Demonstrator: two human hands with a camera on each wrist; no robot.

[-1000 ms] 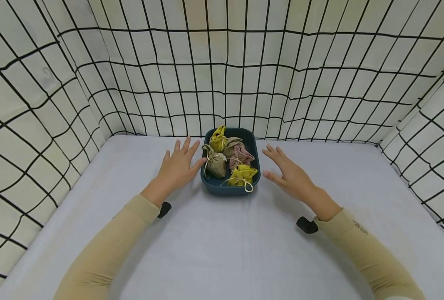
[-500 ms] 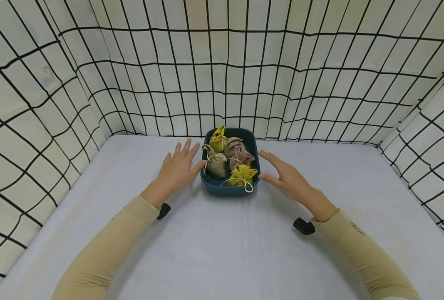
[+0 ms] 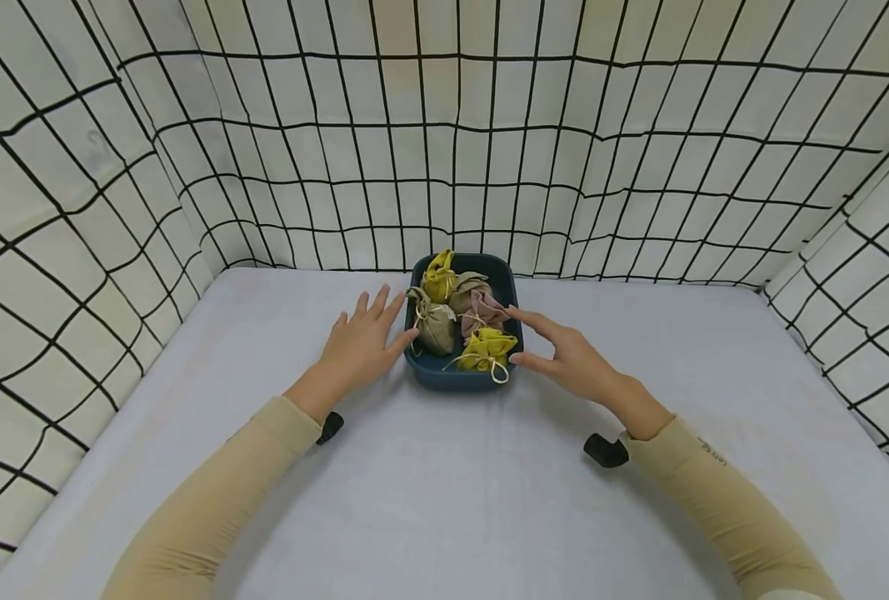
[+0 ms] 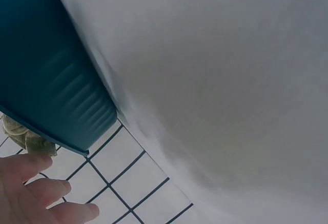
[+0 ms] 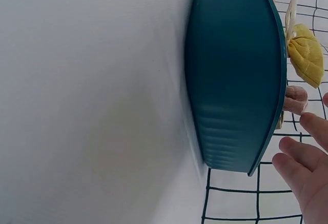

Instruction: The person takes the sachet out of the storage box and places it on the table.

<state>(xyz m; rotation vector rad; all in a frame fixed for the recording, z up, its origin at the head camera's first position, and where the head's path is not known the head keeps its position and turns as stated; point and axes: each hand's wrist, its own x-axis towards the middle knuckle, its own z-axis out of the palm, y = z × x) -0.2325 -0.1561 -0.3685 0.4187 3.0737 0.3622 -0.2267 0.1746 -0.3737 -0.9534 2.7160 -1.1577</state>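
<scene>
Tray: a dark teal tray (image 4: 46, 75) is filling the upper left, its ribbed wall sitting on the counter.
Pouch: an olive cloth pouch (image 4: 23, 136) is peeking below the rim.
Left hand: fingertips (image 4: 36, 165) are lying straight just beside the rim.
Counter: a pale grey counter (image 4: 225, 80) is spreading right.
Backdrop: a black-gridded white cloth (image 4: 128, 178) is showing below.

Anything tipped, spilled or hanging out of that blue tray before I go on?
Nothing spilled. The blue tray sits flat on the table, with all the pouches inside. Only oddity: the front yellow pouch has its drawstring draped over the near rim. Left hand and right hand flank the tray, open.
</scene>
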